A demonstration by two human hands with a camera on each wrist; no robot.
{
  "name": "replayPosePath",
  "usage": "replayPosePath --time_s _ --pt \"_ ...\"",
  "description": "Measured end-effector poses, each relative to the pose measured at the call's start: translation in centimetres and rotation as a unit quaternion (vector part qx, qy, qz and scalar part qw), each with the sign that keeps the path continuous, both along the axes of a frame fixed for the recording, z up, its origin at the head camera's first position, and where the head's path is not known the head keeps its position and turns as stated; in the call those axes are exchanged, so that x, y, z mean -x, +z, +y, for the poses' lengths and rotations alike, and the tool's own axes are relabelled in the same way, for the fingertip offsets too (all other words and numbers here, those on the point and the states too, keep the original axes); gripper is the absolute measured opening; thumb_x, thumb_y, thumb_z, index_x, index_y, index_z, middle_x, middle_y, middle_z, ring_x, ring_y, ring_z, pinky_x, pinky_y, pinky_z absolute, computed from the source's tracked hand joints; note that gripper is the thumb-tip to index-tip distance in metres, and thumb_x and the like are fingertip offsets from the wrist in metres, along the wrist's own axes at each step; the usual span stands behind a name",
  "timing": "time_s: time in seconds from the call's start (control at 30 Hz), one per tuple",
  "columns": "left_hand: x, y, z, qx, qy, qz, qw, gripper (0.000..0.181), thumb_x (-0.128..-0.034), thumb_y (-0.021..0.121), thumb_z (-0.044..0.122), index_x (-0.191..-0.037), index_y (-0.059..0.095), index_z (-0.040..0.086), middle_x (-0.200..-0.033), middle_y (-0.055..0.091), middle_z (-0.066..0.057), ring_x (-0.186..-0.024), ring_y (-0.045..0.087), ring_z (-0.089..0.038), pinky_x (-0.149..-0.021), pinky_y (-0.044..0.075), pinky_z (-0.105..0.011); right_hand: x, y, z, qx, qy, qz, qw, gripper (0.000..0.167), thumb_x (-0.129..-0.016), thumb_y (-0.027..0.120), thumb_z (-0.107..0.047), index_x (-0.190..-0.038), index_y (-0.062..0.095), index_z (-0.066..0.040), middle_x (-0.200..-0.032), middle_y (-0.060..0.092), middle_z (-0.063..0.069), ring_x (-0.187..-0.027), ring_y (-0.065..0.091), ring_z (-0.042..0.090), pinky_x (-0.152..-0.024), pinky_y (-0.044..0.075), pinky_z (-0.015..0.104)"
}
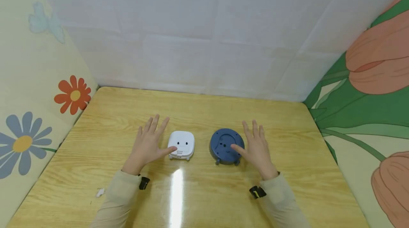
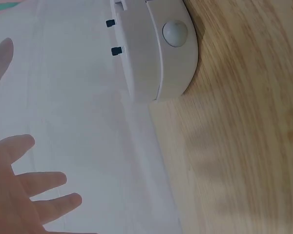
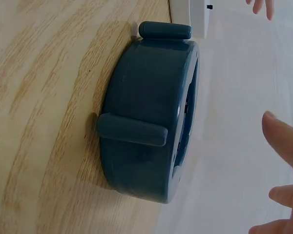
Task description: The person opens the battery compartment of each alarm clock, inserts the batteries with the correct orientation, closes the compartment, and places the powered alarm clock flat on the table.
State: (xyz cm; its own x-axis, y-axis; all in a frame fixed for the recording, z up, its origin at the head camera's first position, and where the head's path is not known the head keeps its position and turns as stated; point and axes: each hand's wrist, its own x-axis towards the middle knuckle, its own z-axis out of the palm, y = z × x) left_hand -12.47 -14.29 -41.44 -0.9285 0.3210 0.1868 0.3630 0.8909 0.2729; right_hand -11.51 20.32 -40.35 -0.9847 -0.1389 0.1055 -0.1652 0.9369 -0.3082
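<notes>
Left hand point(image 1: 147, 147), right hand point(image 1: 257, 150): fingers spread, grasping nothing. White case point(image 1: 182, 137), blue disc point(image 1: 225, 150): likely light, rigid, slippery; best held by side walls point(image 3: 144, 83).

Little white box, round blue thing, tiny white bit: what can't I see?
Square white plastic box: left wrist view, cut off by top edge.
Round dark-blue plastic thing: head view, partly hidden by the right grip.
Small irregular white patch: head view, too small to identify.
</notes>
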Motion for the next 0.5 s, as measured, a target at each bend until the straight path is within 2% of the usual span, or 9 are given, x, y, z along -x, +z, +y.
replayPosePath --time_s 0.17,0.3,0.5 --pt "-0.09 0.2 -0.13 -0.003 -0.005 0.017 0.9998 0.091 -0.0757 0.062 0.058 -0.145 0.024 0.011 -0.144 0.024 -0.022 -0.13 0.023 -0.043 -0.1 0.019 -0.066 -0.12 0.07 -0.01 0.006 0.013 0.024 0.9996 0.086 -0.08 0.067 -0.043 -0.144 0.024 -0.004 -0.144 0.016 0.029 -0.127 0.019 0.05 -0.096 0.027 0.066" --pt "-0.13 0.3 -0.35 -0.015 -0.01 0.044 0.9989 0.085 -0.0772 0.064 0.052 -0.141 0.031 0.006 -0.137 0.037 -0.024 -0.123 0.034 -0.043 -0.099 0.027 -0.063 -0.17 0.21 -0.04 0.025 0.012 0.052 0.9983 0.078 -0.082 0.067 -0.036 -0.14 0.031 -0.001 -0.139 0.027 0.029 -0.122 0.032 0.048 -0.092 0.036 0.062" --pt "-0.07 0.0 -0.69 -0.052 -0.023 0.1 0.9934 0.067 -0.0779 0.068 0.038 -0.128 0.047 -0.002 -0.114 0.056 -0.024 -0.105 0.052 -0.039 -0.09 0.043 -0.054 -0.19 0.18 -0.06 0.062 0.009 0.1 0.993 0.056 -0.082 0.069 -0.02 -0.127 0.047 0.004 -0.128 0.044 0.028 -0.111 0.047 0.044 -0.086 0.044 0.057"
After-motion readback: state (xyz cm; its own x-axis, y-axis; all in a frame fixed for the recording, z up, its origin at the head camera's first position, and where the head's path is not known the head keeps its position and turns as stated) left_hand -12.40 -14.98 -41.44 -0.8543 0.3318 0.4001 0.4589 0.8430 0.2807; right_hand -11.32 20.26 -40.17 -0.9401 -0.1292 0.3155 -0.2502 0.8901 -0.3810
